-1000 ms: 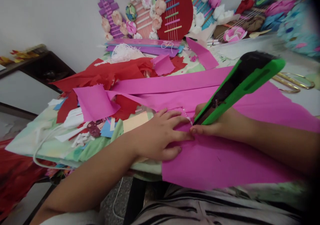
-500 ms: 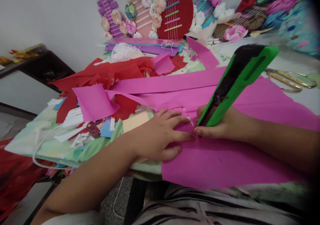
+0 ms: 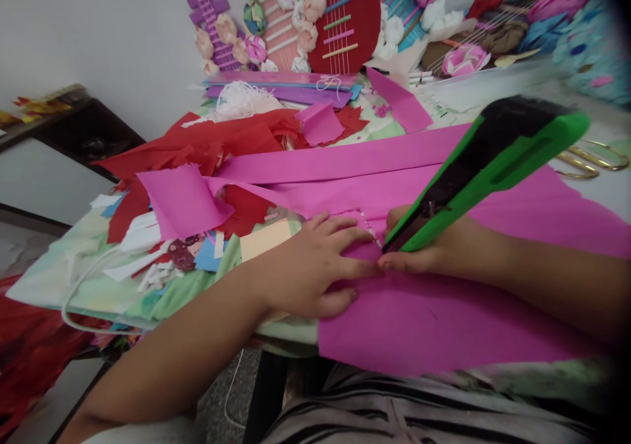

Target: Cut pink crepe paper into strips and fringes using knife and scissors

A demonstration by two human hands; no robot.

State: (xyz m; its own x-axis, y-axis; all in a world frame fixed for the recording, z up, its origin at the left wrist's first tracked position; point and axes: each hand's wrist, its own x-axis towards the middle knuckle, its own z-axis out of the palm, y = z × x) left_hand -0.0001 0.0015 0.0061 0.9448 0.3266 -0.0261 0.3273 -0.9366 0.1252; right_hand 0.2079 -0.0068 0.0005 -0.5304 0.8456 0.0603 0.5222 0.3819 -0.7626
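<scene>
My right hand grips a green and black box cutter, its body slanting up and to the right. The cutter's tip end is low against a large sheet of pink paper; the blade itself is hidden. Flat on the same sheet lies my left hand, fingers spread, its fingertips close to the cutter. Between the two hands a short pale dashed line crosses the pink surface.
Gold-handled scissors lie at the right. Red paper scraps, a pink square and white string cover the left and back. Decorated guitar shapes stand along the wall. A white cable loops over the table's left edge.
The box cutter has tilted further over to the right, and its tip end has shifted slightly left, nearer to my left fingers. My left hand stays in place on the sheet.
</scene>
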